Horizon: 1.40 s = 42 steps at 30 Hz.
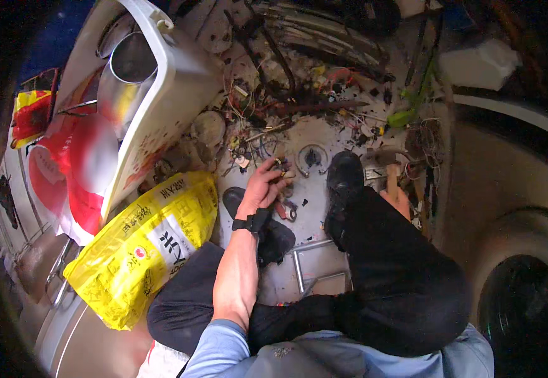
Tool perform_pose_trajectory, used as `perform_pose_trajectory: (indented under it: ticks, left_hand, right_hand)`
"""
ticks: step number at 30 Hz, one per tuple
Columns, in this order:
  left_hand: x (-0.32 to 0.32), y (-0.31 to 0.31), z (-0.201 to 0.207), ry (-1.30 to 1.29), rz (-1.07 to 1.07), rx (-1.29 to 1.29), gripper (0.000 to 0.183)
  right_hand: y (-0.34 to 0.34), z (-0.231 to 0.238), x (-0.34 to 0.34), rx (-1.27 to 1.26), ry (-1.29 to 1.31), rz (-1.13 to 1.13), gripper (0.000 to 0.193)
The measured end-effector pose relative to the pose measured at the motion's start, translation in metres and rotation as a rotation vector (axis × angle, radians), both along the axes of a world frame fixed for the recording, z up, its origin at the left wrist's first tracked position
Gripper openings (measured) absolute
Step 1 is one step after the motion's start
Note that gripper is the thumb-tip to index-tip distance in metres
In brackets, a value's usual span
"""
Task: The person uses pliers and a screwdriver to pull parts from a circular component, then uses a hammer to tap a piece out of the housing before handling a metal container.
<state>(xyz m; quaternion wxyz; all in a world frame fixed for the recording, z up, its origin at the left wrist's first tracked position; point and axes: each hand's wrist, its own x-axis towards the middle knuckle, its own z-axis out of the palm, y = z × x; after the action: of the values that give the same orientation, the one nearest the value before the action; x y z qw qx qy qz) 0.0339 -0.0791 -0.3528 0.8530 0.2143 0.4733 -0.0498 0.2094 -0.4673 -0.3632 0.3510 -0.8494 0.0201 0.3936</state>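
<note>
My left hand (266, 187), with a black band on its wrist, is over the littered pale floor, fingers bent round a small dark and yellowish piece (284, 167) whose kind I cannot make out. Just below its fingers lies a small red piece with a ring-shaped end (289, 213). A round grey metal fitting (312, 157) is to its right. Beyond my right knee, my right hand (398, 199) shows only in part. Its visible fingers stretch toward a metal piece (375, 171) among scraps; the rest is hidden by my leg.
A yellow printed bag (148, 246) and a tipped white bin (179, 82) holding a metal cylinder (134, 58) are at left. Wires and small scraps (324, 94) are heaped ahead. A metal frame (299, 274) lies between my legs. A wheel (526, 302) is at right.
</note>
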Motion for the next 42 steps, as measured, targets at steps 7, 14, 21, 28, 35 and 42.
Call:
perform_pose_trajectory:
  ticks: [7,14,21,28,35,42]
  left_hand:
    - [-0.001,-0.007,0.001,0.064,-0.093,0.096,0.048]
    - [-0.001,-0.014,-0.002,0.124,-0.191,0.116,0.048]
    - [-0.004,-0.016,0.004,0.105,-0.172,0.072,0.05]
    - [-0.015,-0.022,0.011,0.136,-0.361,0.089,0.046]
    - [-0.026,-0.044,0.011,0.127,-0.307,0.045,0.04]
    - [-0.034,-0.071,-0.014,0.179,-0.412,0.158,0.037]
  right_hand:
    - [-0.025,-0.023,-0.008,-0.076,-0.055,-0.042,0.04]
    - [-0.016,-0.026,-0.005,-0.332,-0.135,0.147,0.041]
    - [0.02,0.031,0.032,-0.641,-0.174,0.716,0.039]
    - [0.143,0.02,0.063,0.001,-0.472,0.753,0.027]
    - [0.21,-0.021,0.05,0.048,-0.688,1.108,0.022]
    - [0.229,-0.021,0.037,0.017,-0.516,1.032,0.024]
